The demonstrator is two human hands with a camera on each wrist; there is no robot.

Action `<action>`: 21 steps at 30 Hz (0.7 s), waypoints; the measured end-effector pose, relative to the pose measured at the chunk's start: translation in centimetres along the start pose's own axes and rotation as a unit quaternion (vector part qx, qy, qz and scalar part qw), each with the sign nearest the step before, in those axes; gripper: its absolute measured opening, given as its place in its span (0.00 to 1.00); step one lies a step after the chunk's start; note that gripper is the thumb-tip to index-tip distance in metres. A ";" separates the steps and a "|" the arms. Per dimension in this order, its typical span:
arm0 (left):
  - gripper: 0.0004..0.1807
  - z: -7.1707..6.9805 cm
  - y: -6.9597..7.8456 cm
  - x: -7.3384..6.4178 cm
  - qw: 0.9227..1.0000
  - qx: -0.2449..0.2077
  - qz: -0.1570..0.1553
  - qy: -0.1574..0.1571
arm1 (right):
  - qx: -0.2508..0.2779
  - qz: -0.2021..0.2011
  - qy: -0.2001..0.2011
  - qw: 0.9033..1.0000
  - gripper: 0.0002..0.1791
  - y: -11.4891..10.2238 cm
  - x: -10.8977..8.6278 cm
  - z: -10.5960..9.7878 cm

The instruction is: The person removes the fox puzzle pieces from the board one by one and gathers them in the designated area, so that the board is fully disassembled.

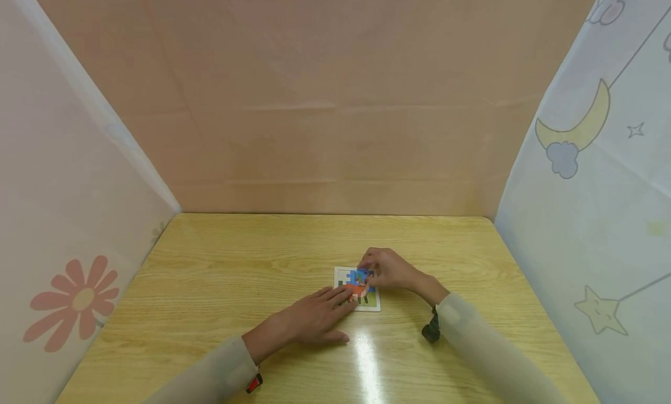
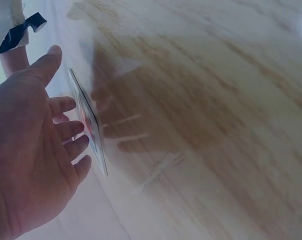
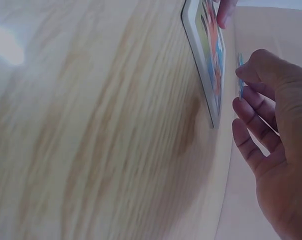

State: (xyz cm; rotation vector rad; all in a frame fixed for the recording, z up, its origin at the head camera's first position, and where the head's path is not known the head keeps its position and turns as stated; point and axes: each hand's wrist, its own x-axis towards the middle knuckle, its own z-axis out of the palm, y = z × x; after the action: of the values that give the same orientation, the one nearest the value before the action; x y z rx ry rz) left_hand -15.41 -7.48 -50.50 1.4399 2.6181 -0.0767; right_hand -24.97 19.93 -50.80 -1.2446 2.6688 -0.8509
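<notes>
Your right hand (image 1: pixel 392 270) pinches a piece (image 3: pixel 240 60), apparently to fit the puzzle (image 1: pixel 362 293) at one o'clock. Align it; left hand (image 1: pixel 318 315) rests straight-fingered at eight.

Sheet-walled booth (image 1: pixel 335 101), wood-grain table (image 1: pixel 236 252), moon print (image 1: pixel 591 126)

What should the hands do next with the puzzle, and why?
The right hand should probably lower its bluish puzzle piece onto the jigsaw puzzle: fingers pinch that piece above it, and a white gap shows at its upper left.
</notes>
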 end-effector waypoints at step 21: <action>0.44 0.6 0.4 1.2 1.000 -0.016 0.022 0.014 | -0.011 0.008 0.016 1.000 0.13 1.7 -3.5 -1.6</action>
State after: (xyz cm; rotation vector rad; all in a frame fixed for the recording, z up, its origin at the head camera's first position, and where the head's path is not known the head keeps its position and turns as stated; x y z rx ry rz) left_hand -15.64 -6.34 -51.31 1.4974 2.5971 -0.0103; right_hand -24.31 24.05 -50.93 -1.2231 2.7159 -0.8502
